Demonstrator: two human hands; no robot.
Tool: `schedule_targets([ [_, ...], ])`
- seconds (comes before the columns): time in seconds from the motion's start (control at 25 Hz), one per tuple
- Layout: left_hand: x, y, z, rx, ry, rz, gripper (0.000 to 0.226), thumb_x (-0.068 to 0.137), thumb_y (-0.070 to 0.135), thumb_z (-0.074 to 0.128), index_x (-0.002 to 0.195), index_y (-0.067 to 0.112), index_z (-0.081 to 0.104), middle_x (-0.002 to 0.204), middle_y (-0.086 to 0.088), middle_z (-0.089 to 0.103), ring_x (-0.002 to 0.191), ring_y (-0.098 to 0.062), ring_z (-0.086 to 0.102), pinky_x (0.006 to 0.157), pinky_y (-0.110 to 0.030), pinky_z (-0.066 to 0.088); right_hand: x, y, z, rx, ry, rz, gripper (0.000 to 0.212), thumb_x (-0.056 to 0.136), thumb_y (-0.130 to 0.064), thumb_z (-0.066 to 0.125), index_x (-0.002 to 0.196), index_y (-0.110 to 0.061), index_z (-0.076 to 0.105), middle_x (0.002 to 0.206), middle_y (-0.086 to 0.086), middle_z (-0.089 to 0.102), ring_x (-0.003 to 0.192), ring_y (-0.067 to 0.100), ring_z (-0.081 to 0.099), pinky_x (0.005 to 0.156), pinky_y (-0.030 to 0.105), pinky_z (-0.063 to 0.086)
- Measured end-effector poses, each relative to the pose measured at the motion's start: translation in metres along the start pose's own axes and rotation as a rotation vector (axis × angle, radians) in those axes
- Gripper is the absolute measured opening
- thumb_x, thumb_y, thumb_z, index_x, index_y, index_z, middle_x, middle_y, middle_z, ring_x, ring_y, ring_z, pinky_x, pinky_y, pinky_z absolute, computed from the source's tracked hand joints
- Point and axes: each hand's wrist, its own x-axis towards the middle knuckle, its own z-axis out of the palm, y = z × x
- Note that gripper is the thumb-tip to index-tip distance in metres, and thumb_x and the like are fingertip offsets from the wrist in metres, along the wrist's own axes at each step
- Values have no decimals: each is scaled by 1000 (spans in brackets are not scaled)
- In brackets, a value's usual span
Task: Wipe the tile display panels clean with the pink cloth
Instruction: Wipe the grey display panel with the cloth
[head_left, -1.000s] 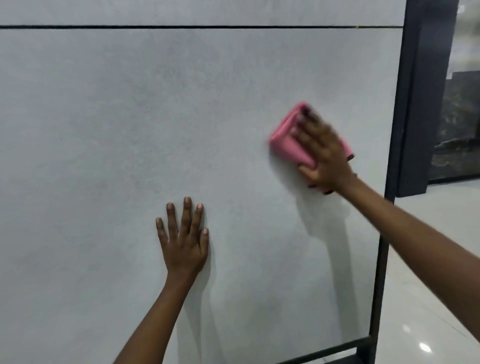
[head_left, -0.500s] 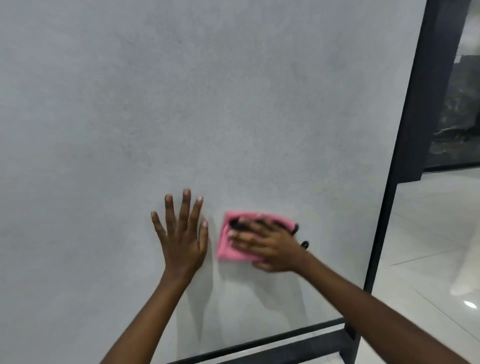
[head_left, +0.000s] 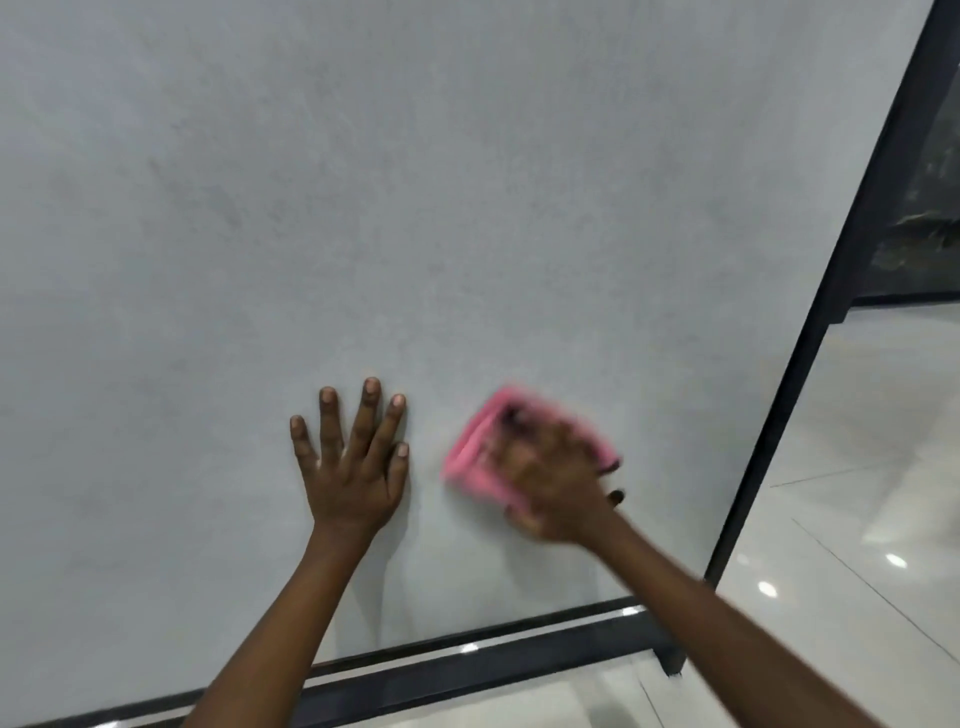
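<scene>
A large pale grey tile display panel (head_left: 467, 208) fills most of the view. My left hand (head_left: 353, 467) lies flat on its lower part, fingers spread and pointing up. Just to the right, my right hand (head_left: 556, 483) presses a folded pink cloth (head_left: 472, 457) against the panel. That hand and the cloth are blurred by motion. The cloth shows mostly at the hand's left and upper side, and the rest is under the palm.
A black metal frame runs up the panel's right edge (head_left: 810, 338) and along its bottom rail (head_left: 467, 670). Glossy white floor tiles (head_left: 857, 519) lie to the right and below. A dark marble-patterned panel (head_left: 924, 223) stands behind at the far right.
My right hand swept the cloth from the panel's upper right down beside my left hand, then a little to the right. The left hand stayed put. The view tilted downward.
</scene>
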Motion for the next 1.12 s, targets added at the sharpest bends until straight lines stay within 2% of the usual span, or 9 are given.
schedule_targets([
  [0.08, 3, 1, -3, -20, -8, -47, 58, 101, 36, 29, 156, 25, 13, 164, 2, 3, 150, -31, -2, 117, -54, -3, -47, -43, 53, 132, -249, -425, 62, 94, -38, 31, 154, -38, 15, 160, -11, 17, 149, 5, 1, 117, 47, 23],
  [0.16, -10, 19, -5, -74, -71, -92, 59, 101, 36, 28, 156, 26, 9, 164, 3, -1, 150, -30, -6, 118, -53, -7, -46, -80, -18, 224, -178, -678, 64, 89, -29, 42, 152, -30, 29, 160, -5, 23, 150, 17, 13, 120, 45, 16],
  [0.28, -59, 46, 2, -27, -204, 108, 58, 102, 38, 23, 156, 27, 5, 164, 2, -4, 150, -29, -8, 118, -50, -8, 4, -34, -122, 329, 268, -433, 70, 85, -33, 56, 150, -26, 32, 157, -3, 31, 148, 23, 19, 118, 42, 16],
  [0.48, -76, 45, 27, 35, -92, 108, 55, 103, 37, 23, 155, 25, 13, 164, 2, 4, 150, -28, 0, 119, -52, -3, 12, 59, -128, 331, 661, 83, 76, 82, -33, 50, 153, -26, 24, 161, -10, 16, 141, 41, 24, 115, 41, 20],
  [0.6, -79, 48, 30, 43, -43, 137, 54, 103, 36, 22, 155, 23, 15, 164, 1, 5, 150, -29, 1, 118, -52, -2, -41, -19, -61, 293, 506, 69, 80, 86, -43, 49, 155, -20, 15, 163, -3, 11, 149, 30, 11, 113, 37, 20],
  [0.68, -82, 48, 30, 34, -25, 143, 54, 103, 36, 22, 155, 23, 16, 163, 1, 6, 150, -30, 2, 118, -53, -1, -98, -85, -7, 150, 189, -345, 78, 82, -41, 60, 150, -23, 28, 158, -2, 26, 147, 22, 15, 113, 38, 22],
  [0.8, -77, 47, 29, 44, -38, 140, 54, 103, 35, 24, 155, 24, 16, 164, 2, 5, 150, -29, 0, 118, -53, -2, -160, -101, 21, -138, -140, -862, 79, 73, -23, 56, 148, -26, 31, 155, -8, 34, 146, 16, 22, 122, 42, -4],
  [0.92, -70, 54, 12, -20, -147, 51, 58, 102, 33, 32, 156, 27, 10, 164, 5, -2, 150, -26, -7, 118, -51, -7, -159, -27, -2, -169, -159, -803, 73, 77, -21, 46, 148, -29, 30, 154, -12, 34, 148, 17, 15, 122, 43, -8],
  [1.12, 13, 84, -11, -183, -204, -128, 61, 99, 29, 34, 155, 27, 12, 163, 7, -3, 150, -22, -4, 119, -49, -6, -20, 81, -130, 17, 212, -397, 62, 93, -46, 39, 152, -31, 24, 163, -7, 9, 150, 24, 8, 118, 46, 9],
])
